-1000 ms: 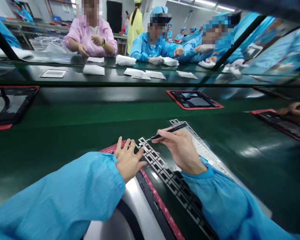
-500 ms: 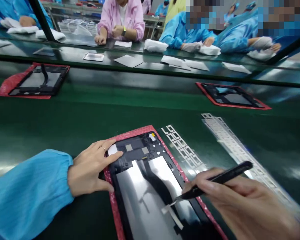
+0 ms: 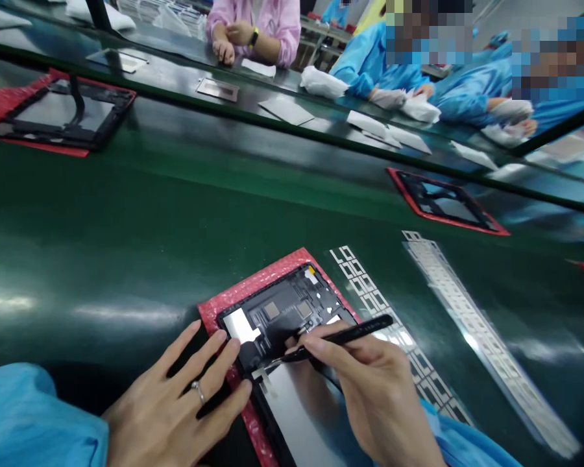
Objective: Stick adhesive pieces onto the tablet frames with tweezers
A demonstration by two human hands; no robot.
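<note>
An opened tablet (image 3: 292, 408) lies face down on pink bubble wrap (image 3: 260, 275), its black frame, silver plate and chips exposed. My left hand (image 3: 175, 402) is open, fingers spread, with fingertips at the tablet's left edge; a ring is on one finger. In my right hand (image 3: 374, 383) is a pair of black tweezers (image 3: 357, 331), pinched between thumb and fingers. Their tips point left, to a small whitish strip (image 3: 261, 375) at the upper left border of the silver plate. Whether the strip touches the plate I cannot tell.
Right of the tablet lies a clear sheet of white frame-shaped stickers (image 3: 363, 285), with another stack of strips (image 3: 467, 324) beyond. Two more opened tablets, left (image 3: 53, 120) and right (image 3: 450, 201), rest on red wrap. Across a dark rail (image 3: 292, 130), co-workers handle white cloths (image 3: 324, 83).
My right hand has carried the tweezers and strip from the middle of the plate to its upper left. My left hand has slid down and spread along the edge. The view has tilted.
</note>
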